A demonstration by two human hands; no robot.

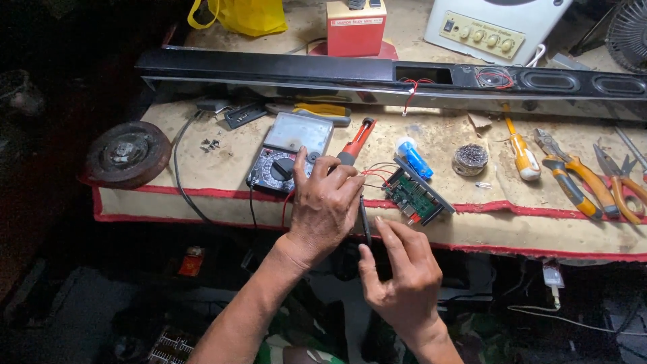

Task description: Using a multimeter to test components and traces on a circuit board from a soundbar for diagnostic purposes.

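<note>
The left hand (325,202) and right hand (397,269) both pinch a thin black probe (364,222) at the table (202,195) edge, just beside the circuit board (412,195). The probe tip could slip and bridge contacts, or its lead could drag the meter (290,152) off. Behind the long black speaker bar (283,67) sit a yellow bag (246,15) and a red box (355,27) with a pale label strip.
</note>
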